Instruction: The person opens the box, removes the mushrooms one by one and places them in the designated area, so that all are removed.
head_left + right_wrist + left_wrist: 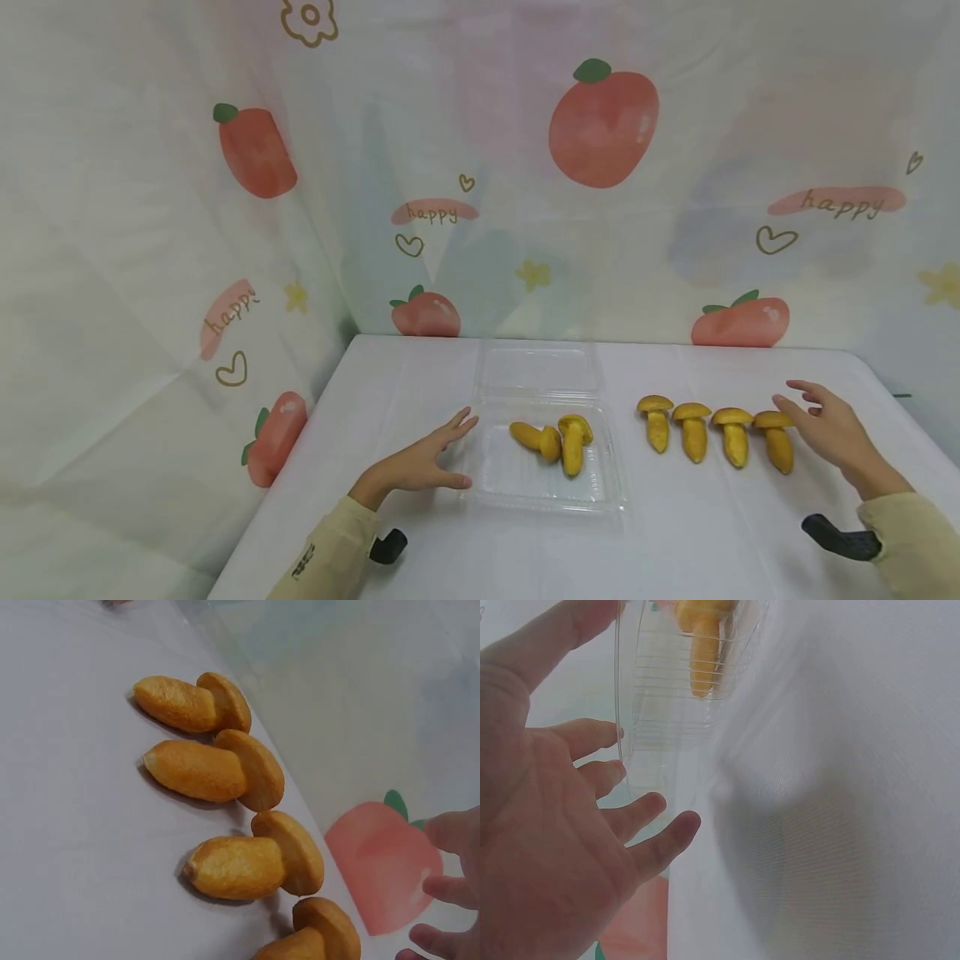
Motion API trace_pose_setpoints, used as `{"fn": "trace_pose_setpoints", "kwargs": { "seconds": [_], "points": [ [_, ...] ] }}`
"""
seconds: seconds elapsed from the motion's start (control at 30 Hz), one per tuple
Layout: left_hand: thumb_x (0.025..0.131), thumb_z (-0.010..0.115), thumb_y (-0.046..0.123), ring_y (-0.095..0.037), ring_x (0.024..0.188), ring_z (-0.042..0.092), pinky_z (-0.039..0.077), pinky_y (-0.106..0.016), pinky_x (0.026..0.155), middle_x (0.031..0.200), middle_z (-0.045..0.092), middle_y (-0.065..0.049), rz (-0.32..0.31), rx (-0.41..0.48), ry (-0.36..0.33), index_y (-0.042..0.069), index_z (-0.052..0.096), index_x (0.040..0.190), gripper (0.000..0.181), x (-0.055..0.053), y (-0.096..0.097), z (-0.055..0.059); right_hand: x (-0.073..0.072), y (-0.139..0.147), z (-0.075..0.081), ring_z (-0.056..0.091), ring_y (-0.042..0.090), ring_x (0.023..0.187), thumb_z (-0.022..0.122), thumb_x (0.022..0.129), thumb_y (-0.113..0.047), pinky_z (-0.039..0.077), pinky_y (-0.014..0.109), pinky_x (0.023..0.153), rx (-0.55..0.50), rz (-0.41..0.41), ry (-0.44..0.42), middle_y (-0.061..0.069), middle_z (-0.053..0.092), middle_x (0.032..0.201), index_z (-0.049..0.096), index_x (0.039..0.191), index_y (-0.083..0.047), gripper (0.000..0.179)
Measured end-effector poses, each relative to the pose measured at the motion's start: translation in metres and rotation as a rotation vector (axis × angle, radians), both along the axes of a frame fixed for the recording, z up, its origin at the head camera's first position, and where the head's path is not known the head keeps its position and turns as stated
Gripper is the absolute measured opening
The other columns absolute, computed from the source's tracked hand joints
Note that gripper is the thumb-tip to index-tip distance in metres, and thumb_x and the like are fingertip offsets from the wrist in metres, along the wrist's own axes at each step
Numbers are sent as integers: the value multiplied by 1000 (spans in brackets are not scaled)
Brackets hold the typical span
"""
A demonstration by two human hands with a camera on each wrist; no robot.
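Observation:
A clear plastic clamshell box [495, 490] lies with its lid [538, 371] folded back. Inside are two yellow mushrooms, one on its side [531, 436] and one with its cap toward the back [573, 454]. My left hand [416, 462] hovers by the box's left edge, fingers spread and thumb apart, holding nothing. In the left wrist view its fingertips overlap the box wall [649, 712]. To the right, several more mushrooms [693, 437] lie in a row, caps toward the back. Beside the rightmost mushroom [780, 450], my right hand [832, 433] has loosely bent, empty fingers.
A white cloth [690, 542] covers the table. Behind it and at the left hang pale curtains [480, 100] printed with red fruit and the word happy. Black straps [840, 537] show at both wrists.

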State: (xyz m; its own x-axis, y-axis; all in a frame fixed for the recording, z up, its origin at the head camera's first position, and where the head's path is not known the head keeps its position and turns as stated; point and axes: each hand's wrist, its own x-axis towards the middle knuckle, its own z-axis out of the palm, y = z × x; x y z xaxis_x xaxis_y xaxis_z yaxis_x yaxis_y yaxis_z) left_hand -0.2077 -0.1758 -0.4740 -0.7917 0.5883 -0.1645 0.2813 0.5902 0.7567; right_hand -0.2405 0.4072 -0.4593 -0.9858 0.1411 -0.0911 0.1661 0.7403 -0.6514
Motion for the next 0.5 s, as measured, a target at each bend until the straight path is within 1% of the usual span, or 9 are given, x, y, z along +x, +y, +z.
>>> {"fn": "trace_pose_setpoints", "kwargs": {
  "seconds": [0.03, 0.07, 0.2, 0.27, 0.3, 0.33, 0.5],
  "points": [
    [90, 75, 26, -33, 160, 7, 21, -64, 123, 173, 2, -7, 0, 3, 1, 16, 17, 164, 94, 0, 0, 0, 2, -4, 4, 23, 66, 129, 35, 106, -52, 33, 80, 99, -2, 10, 11, 50, 16, 147, 17, 153, 12, 82],
    [90, 75, 26, -33, 160, 7, 21, -64, 123, 173, 1, -7, -1, 4, 1, 15, 18, 164, 94, 0, 0, 0, 3, -9, 5, 23, 65, 130, 35, 106, -54, 34, 80, 98, 1, 2, 23, 49, 17, 148, 18, 154, 10, 82],
    [90, 75, 25, -33, 160, 7, 19, -64, 124, 173, 2, -7, 1, 10, -4, 16, 18, 163, 94, 0, 0, 0, 7, -22, 12, 22, 64, 131, 35, 106, -54, 33, 81, 98, -10, 48, 34, 48, 18, 149, 19, 155, 8, 81],
    [90, 76, 25, -33, 160, 7, 19, -64, 124, 173, 2, -7, 2, 8, -6, 16, 18, 163, 94, 0, 0, 0, 8, -30, 15, 24, 63, 130, 35, 107, -52, 35, 80, 97, -3, 68, 34, 47, 20, 148, 20, 155, 8, 78],
    [90, 76, 25, -33, 160, 7, 19, -64, 124, 173, 2, -8, 3, 9, -8, 16, 18, 163, 94, 0, 0, 0, 10, -33, 17, 23, 65, 130, 35, 107, -49, 34, 80, 98, -10, 100, 27, 48, 20, 147, 19, 154, 10, 77],
    [90, 76, 25, -33, 160, 7, 20, -64, 124, 173, 1, -8, 2, 7, -8, 16, 18, 163, 94, 0, 0, 1, 11, -36, 19, 24, 64, 130, 36, 107, -49, 34, 80, 98, -8, 115, 22, 48, 20, 147, 19, 154, 10, 77],
    [90, 76, 25, -35, 159, 7, 20, -65, 123, 173, 1, -9, -4, 10, -5, 15, 18, 163, 94, 0, 0, 3, 18, -55, 25, 30, 64, 127, 40, 108, -41, 37, 77, 99, 7, 189, 54, 48, 27, 144, 24, 151, 12, 70]
  ]
}}
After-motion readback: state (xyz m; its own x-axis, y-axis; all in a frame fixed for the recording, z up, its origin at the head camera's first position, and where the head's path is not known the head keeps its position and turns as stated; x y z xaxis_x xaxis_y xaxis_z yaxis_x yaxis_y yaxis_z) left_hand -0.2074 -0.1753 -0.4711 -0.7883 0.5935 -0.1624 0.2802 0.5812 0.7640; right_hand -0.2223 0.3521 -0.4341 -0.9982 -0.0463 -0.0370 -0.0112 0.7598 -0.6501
